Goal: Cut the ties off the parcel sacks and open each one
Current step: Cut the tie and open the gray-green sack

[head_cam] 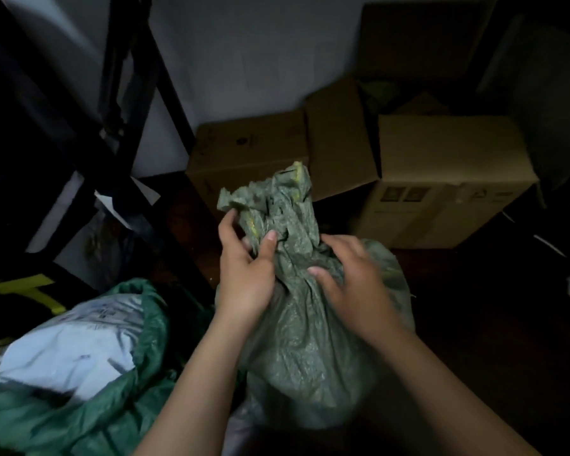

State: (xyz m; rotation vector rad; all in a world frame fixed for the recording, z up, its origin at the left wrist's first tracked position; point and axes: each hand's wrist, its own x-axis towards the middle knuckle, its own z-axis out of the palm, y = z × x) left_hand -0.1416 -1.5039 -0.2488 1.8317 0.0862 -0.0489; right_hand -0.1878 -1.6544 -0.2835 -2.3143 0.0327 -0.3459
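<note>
Sack (305,311) of dull green woven plastic stands upright on the floor in the middle of the scene, right in front of the person, its long axis running from the near bulging body up and away to a gathered neck. The crumpled mouth (270,195) flares out above that neck, on the far side of both hands, with a yellowish strip showing in its folds. No tie can be made out at the neck; the folds and fingers hide that spot, so I cannot tell whether one is on it.

Left hand (244,268) has its grip closed on the bunched cloth at the left of the neck, thumb pressed into the folds and fingers curled round the gathered edge. Right hand (349,274) rests on the right shoulder of the sack just below the neck, fingers bent and pressing into the cloth; it seems to be steadying or bunching the material, though a true pinch is not clear. Both hands sit about level with the neck, the left slightly farther and higher. Opening likely means drawing the mouth apart left and right from here.

The cloth looks thin, creased and limp, so it should give easily.

A second green sack (119,399) lies near left, already open, with pale parcels (66,350) showing inside. Cardboard boxes (448,179) stand against the far wall, and a dark rack (79,153) is on the left.
</note>
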